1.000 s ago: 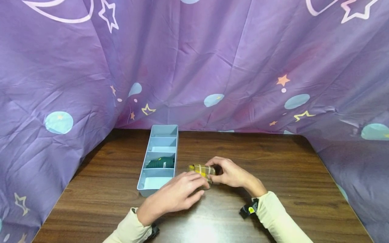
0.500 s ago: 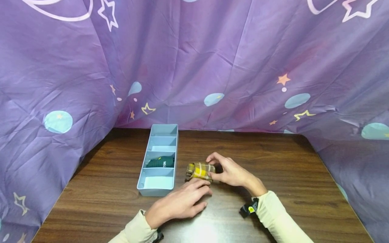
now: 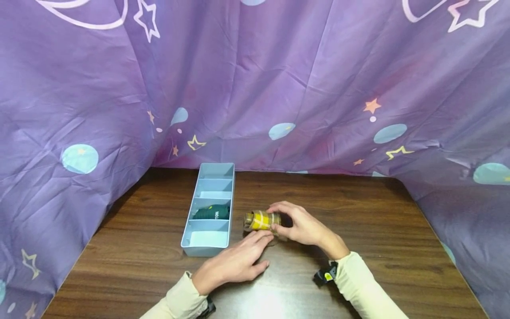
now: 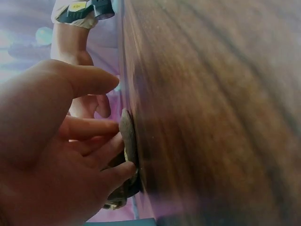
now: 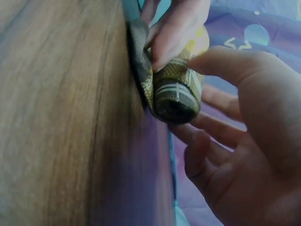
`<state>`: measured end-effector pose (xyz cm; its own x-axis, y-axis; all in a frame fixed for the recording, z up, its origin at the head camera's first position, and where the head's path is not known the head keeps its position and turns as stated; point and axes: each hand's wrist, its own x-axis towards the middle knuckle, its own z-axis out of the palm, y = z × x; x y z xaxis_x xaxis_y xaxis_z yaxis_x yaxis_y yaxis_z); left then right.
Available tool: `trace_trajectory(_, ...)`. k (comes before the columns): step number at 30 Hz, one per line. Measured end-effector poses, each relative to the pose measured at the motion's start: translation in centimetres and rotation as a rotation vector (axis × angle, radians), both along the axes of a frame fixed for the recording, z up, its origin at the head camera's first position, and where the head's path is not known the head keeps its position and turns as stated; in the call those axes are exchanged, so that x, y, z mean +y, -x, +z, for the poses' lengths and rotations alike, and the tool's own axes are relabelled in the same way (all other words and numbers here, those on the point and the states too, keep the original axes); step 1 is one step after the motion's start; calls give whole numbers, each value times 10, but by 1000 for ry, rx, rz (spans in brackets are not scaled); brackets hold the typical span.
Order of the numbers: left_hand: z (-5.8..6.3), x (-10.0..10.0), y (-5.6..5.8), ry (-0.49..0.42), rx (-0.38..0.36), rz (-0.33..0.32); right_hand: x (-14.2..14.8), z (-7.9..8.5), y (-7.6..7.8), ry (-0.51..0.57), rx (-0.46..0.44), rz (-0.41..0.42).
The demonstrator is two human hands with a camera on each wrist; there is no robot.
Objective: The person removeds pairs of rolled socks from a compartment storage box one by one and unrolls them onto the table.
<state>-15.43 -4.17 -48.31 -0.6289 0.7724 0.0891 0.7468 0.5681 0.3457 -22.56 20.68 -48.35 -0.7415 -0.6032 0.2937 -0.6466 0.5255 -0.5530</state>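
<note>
A rolled plaid sock (image 3: 260, 220) in brown, yellow and white lies on the table in front of me. My right hand (image 3: 300, 223) grips its right end between thumb and fingers. In the right wrist view, the spiral end of the rolled sock (image 5: 178, 101) faces the camera, and a loose flap lies along the table. My left hand (image 3: 237, 259) reaches in from the near side, fingers extended, fingertips on the flap at the roll's near edge. The left wrist view shows its fingers against a grey ribbed edge of the sock (image 4: 128, 132).
Left of the sock stands a light blue box (image 3: 205, 252) with several compartments. One holds a dark green folded fabric item (image 3: 213, 212) with white letters. A purple curtain (image 3: 255, 88) with stars hangs around the wooden table (image 3: 358, 208).
My left hand has drawn back off the roll's front to its near edge, uncovering the left end. The roll has turned, its yellow patch shifting. The right hand keeps its grip.
</note>
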Motion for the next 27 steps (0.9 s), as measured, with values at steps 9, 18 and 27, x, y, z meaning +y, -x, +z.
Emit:
trace_trajectory(9,-4,1,-3,16,43,60,-2,-1,1,-25,16,-41)
trace_trajectory(18,-2,5,-4,84,107,104,-5,-5,4,57,97,-98)
trace_trajectory(27,0,9,-4,72,21,142,-8,-5,7,31,149,-133)
